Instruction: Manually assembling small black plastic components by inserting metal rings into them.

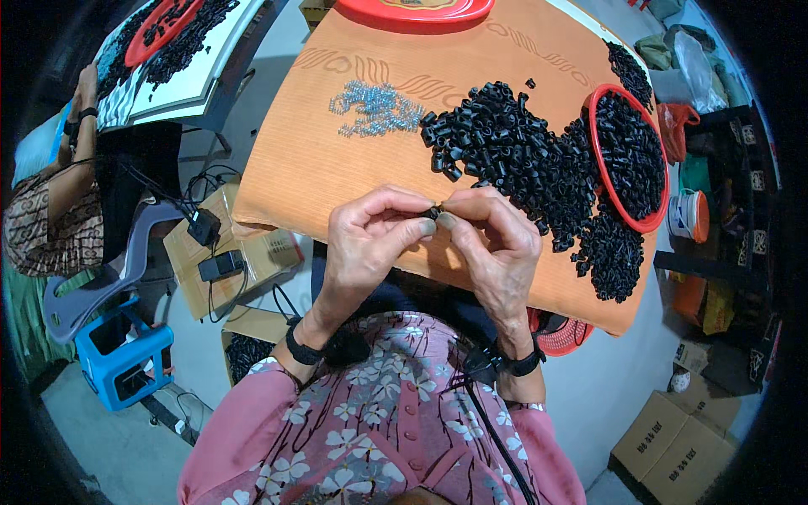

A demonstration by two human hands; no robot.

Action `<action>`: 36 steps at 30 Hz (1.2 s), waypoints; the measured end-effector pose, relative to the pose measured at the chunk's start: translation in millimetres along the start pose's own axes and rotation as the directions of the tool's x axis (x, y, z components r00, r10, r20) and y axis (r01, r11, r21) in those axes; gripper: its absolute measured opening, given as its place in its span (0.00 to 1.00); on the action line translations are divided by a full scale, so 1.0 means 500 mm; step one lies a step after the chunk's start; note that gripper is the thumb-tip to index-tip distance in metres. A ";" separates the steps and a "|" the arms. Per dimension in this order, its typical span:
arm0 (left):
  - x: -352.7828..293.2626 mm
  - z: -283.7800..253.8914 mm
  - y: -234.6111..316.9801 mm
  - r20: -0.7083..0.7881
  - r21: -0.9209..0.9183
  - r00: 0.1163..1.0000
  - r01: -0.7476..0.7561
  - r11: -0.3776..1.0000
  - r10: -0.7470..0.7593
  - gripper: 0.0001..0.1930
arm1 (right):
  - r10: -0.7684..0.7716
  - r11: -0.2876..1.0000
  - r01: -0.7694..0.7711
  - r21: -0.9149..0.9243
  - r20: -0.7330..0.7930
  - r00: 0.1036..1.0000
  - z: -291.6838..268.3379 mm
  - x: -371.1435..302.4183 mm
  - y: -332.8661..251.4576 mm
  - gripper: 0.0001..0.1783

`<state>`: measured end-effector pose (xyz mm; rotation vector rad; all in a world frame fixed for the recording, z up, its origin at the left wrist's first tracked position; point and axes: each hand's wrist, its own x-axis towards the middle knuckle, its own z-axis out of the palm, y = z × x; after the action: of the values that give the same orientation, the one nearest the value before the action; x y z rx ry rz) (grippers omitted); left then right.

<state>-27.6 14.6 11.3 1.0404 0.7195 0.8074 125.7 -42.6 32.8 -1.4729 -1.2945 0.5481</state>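
Note:
My left hand (pixel 370 236) and my right hand (pixel 495 240) meet at the near edge of the table, thumbs and forefingers pinched together. Between the fingertips is a small black plastic part (pixel 433 212), mostly covered by the fingers. Just beyond my hands and to the right spreads a heap of short black plastic tubes (pixel 505 139). Farther left lies a loose group of small silvery metal springs (pixel 379 109). A heap of finer black pieces (pixel 613 261) lies near the table's right edge.
The table wears an orange cloth (pixel 295 177). On its right a red-rimmed basket (pixel 663 198) holds black parts; a red tray (pixel 417 23) sits at the far edge. Cartons (pixel 686 442) and a blue stool (pixel 118 358) stand on the floor. At left, another person's arm (pixel 82 126) reaches a white table.

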 end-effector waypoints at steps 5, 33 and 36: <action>-0.004 0.004 0.003 0.021 0.133 0.991 -0.136 0.982 0.135 0.07 | 0.061 0.998 -0.061 0.014 0.017 0.998 -0.004 -0.007 -0.016 0.05; -0.007 0.077 -0.045 0.243 -0.026 0.970 0.026 0.999 -0.018 0.06 | 0.093 0.996 -0.090 0.029 -0.142 0.985 -0.060 -0.105 0.008 0.04; -0.006 0.080 -0.045 0.227 -0.075 0.970 0.110 0.991 -0.090 0.08 | -0.021 0.998 0.012 -0.057 -0.166 0.986 -0.062 -0.111 0.017 0.06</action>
<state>8.9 -12.4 4.5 0.9891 0.5360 0.6179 138.5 -104.1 20.1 -1.5196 -1.1978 0.3720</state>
